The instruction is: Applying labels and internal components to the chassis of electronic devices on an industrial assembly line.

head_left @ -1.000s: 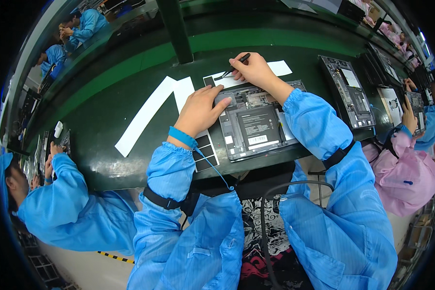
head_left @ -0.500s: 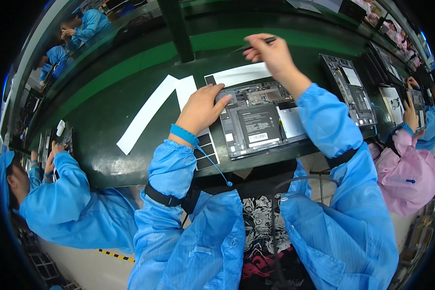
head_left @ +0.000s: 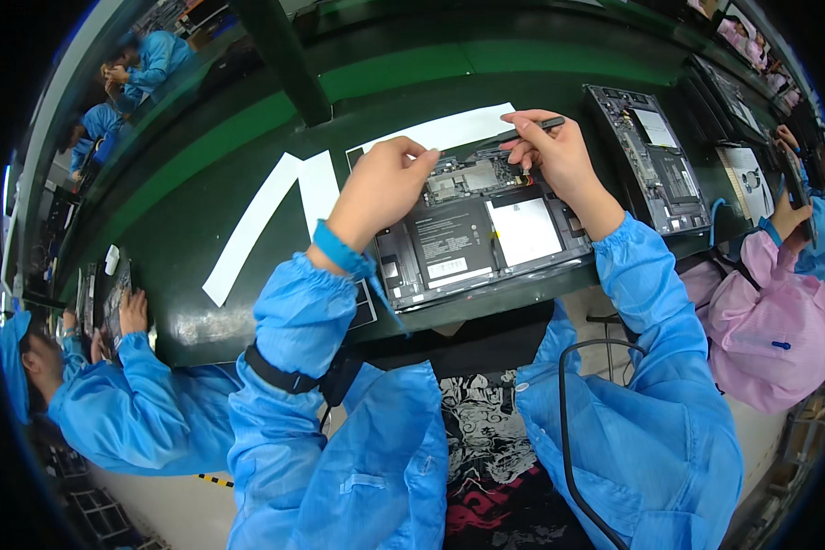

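An opened laptop base (head_left: 445,281) lies in front of me, its battery (head_left: 447,240), circuit board and white-faced rectangular part (head_left: 525,231) exposed. Over its far left corner is my left hand (head_left: 382,186), thumb and fingers drawn together; whatever they may pinch is too small to make out. My right hand (head_left: 559,160) grips a slim black pointed tool (head_left: 543,126) above the far edge of the board. The tool's thin end points left, toward the left fingertips. Red and yellow wires (head_left: 529,178) show just below the right fingers.
Long white paper strips (head_left: 252,229) lie left of the laptop, and a white sheet (head_left: 440,130) lies behind it. Another opened laptop base (head_left: 655,156) sits to the right. A green post (head_left: 284,60) rises from the bench. Co-workers sit on both sides with other devices.
My right hand has come down toward the laptop's far edge with the tool. My left hand has lifted from the laptop's corner into a pinch. The view has shifted slightly.
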The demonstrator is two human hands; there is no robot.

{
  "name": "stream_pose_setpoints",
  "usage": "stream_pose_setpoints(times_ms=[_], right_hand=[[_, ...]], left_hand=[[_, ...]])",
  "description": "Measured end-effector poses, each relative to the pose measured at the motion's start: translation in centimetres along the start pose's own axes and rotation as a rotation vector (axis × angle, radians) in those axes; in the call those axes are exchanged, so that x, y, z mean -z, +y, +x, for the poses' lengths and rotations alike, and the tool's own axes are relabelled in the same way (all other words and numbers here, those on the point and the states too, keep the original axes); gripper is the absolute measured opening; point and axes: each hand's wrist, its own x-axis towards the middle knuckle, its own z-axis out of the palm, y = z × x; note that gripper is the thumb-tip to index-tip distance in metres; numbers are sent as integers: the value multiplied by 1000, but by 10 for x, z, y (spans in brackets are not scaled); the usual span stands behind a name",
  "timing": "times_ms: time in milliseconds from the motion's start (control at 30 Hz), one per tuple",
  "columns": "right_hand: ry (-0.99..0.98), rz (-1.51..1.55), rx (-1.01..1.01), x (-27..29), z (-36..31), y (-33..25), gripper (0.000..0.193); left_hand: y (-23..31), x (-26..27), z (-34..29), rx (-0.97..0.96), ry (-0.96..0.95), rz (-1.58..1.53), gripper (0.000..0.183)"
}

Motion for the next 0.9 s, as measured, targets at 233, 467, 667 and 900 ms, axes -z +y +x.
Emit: stream_pose_setpoints(times_ms=[233, 467, 667, 900], right_hand=[[-39, 24, -15, 5, -1, 0, 26], [-88, -30, 18, 0, -2, -1, 24], [-101, -102, 59, -1, -6, 1, 22], [-84, -157, 53, -1, -8, 3, 18]], left_hand=[[4, -26, 27, 107, -139, -117, 38], [-4, -25, 34, 97, -178, -177, 32], [4, -29, 36, 115, -161, -10, 31], [9, -37, 37, 106, -130, 95, 32]])
